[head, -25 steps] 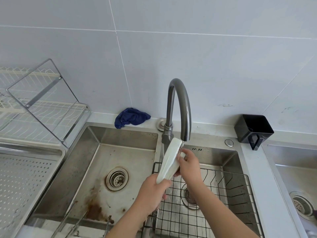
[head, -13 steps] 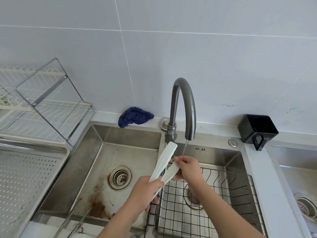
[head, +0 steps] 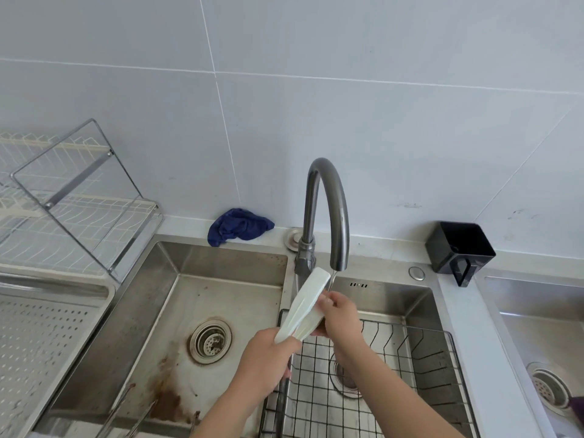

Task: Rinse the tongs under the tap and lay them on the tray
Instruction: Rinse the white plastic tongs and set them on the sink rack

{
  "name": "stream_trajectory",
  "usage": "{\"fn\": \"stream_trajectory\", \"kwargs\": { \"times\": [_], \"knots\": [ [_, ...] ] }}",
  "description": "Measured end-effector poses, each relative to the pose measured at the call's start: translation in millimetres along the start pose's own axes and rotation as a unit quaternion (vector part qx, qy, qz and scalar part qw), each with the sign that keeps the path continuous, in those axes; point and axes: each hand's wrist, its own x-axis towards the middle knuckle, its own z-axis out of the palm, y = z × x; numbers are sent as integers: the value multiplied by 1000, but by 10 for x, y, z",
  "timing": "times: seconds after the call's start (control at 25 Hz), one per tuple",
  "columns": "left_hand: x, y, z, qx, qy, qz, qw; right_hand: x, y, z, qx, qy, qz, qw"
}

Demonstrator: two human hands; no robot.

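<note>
White plastic tongs (head: 305, 306) point up towards the spout of the grey curved tap (head: 328, 213), where a thin stream of water runs. My left hand (head: 268, 361) grips their lower handle end. My right hand (head: 339, 314) holds the lower arm of the tongs, with fingers curled round it under the stream. The perforated steel tray (head: 38, 343) lies at the far left, beside the left sink basin (head: 164, 314).
A black wire basket (head: 392, 374) sits in the middle basin under my hands. Metal tongs (head: 126, 412) lie in the left basin near rust stains. A blue cloth (head: 238, 227), a black cup (head: 459, 248) and a dish rack (head: 69, 216) line the back.
The two arms of the tongs, spread apart half a second ago, are now close together. The tongs' tips have risen back towards the spout and my right hand moved up along them.
</note>
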Motion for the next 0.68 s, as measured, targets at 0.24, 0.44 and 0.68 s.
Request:
{"fn": "stream_trajectory", "kwargs": {
  "times": [0.24,0.44,0.68],
  "knots": [
    [31,-25,-37,9,21,26,999,-21,-92,19,7,3,-2,1000],
    [-28,-139,-119,-34,35,24,999,-122,-77,8,-35,4,-23,999],
    [-76,-207,-98,-55,52,38,996,-233,-122,38,13,-17,-39,999]
  ]
}}
